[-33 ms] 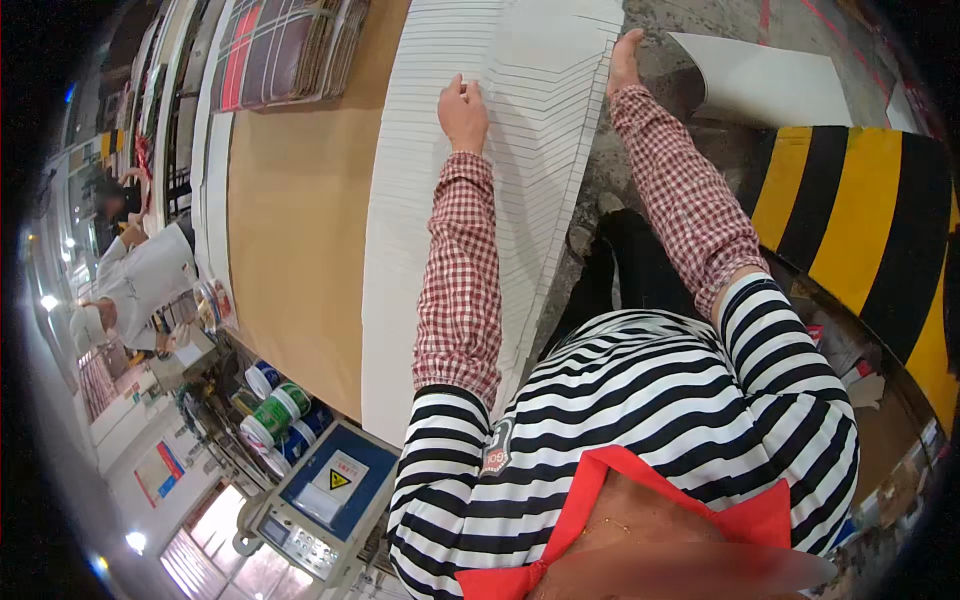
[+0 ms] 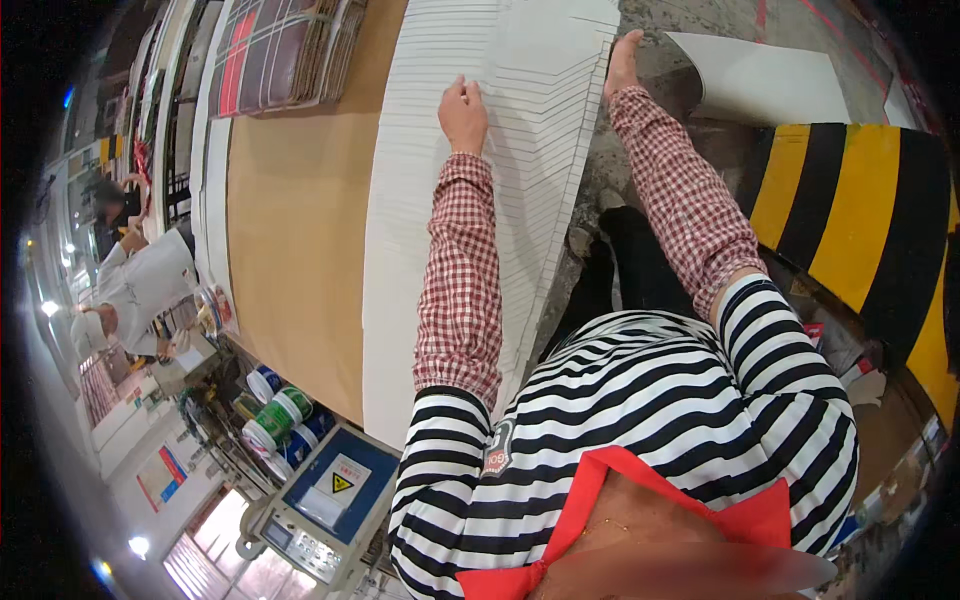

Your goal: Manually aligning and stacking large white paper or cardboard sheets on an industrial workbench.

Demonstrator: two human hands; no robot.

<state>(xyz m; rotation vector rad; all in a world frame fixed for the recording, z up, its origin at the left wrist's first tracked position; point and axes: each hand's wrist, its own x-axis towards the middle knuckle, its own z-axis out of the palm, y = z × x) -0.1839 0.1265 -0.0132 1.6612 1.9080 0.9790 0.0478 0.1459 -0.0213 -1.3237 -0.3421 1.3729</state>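
Note:
A long stack of white sheets (image 2: 535, 130) lies in front of me, fanned so that its many edges show as thin, stepped lines. On top of it rests my left hand (image 2: 463, 118), its fingers curled in; whatever they may be gripping is hidden. Along the stack's right edge, my right hand (image 2: 622, 65) is held upright with straight fingers, its palm side against the sheet edges and nothing in its grasp. Checked red-and-white sleeve covers run over both forearms.
Left of the stack is a brown board surface (image 2: 295, 230), bearing a strapped bundle of plaid-printed cardboard (image 2: 280, 55). A control cabinet (image 2: 320, 495) and several tubs (image 2: 280, 415) stand lower left. A yellow-and-black striped panel (image 2: 825, 200) and a curved white sheet (image 2: 765, 78) lie right. Another person (image 2: 150, 280) works far left.

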